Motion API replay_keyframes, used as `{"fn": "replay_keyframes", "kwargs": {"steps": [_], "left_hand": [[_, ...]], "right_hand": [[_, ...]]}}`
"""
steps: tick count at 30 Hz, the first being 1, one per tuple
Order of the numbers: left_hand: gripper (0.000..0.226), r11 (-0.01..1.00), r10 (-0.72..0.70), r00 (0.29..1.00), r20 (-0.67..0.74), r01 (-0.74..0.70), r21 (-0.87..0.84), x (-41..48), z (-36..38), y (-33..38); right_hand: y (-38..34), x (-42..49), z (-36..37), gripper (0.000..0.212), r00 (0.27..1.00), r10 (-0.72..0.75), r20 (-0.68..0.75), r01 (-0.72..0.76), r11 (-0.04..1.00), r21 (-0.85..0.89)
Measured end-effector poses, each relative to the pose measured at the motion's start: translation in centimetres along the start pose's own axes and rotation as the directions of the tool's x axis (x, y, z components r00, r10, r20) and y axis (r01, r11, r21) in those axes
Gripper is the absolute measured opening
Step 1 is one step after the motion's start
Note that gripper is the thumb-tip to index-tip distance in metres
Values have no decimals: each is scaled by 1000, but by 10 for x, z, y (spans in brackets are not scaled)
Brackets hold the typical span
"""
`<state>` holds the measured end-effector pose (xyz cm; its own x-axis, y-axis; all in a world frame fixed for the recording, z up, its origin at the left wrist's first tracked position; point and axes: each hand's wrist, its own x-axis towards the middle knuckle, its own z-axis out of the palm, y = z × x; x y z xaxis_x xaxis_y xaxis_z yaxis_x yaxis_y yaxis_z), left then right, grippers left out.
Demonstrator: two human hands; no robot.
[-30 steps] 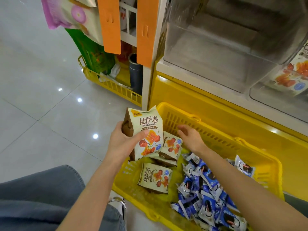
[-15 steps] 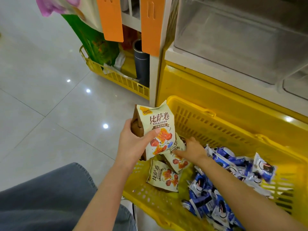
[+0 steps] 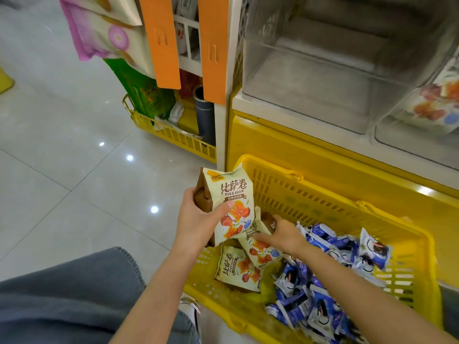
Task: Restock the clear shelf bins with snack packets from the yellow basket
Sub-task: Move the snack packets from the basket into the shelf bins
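Observation:
My left hand (image 3: 198, 219) grips a stack of cream and brown snack packets (image 3: 231, 202) upright over the left end of the yellow basket (image 3: 310, 194). Inside the basket my right hand (image 3: 280, 234) grips another cream packet (image 3: 260, 249) that lies tilted. One more cream packet (image 3: 238, 269) lies flat below it. Several blue and white packets (image 3: 323, 281) fill the basket's right half. An empty clear shelf bin (image 3: 323, 78) sits above the basket. A second clear bin (image 3: 427, 115) at the right holds cream packets.
A yellow shelf base (image 3: 285, 142) runs behind the basket. Two orange tags (image 3: 161, 40) hang at the shelf's left post. A second yellow basket (image 3: 171, 135) with a green bag stands on the tiled floor at the left. My grey trouser leg (image 3: 69, 294) fills the lower left.
My right hand has gone down into the basket and closed on a cream packet. My left hand keeps holding its stack in the same place.

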<state>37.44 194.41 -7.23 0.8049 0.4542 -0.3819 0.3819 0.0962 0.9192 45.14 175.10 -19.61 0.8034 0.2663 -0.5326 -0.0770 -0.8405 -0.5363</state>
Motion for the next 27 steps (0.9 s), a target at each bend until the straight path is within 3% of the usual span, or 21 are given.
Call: {"fn": "replay_keyframes", "kwargs": {"steps": [3,14,17,21,27], "left_hand": [[51,999,41,999,-4,-41,20,-7,7,7],[46,977,209,968,139,-213,11,-49,60,50],[40,968,252,957,146,-250,-32,-61,79,65],[37,944,330,921,209,-325,-59,-73,105,93],[38,910,402,848,347,-413,-45,-80,139,132]], "right_hand": [[-2,-22,-30,66,996,-20,-82,22,999,23],[-4,-146,-165,91,939,-69,-337,58,997,-44],[6,-180,-199,79,899,-87,-429,76,996,-44],[13,-214,-252,66,782,-75,-619,202,970,137],[11,-228,-341,52,520,-83,-850,374,917,139]]}}
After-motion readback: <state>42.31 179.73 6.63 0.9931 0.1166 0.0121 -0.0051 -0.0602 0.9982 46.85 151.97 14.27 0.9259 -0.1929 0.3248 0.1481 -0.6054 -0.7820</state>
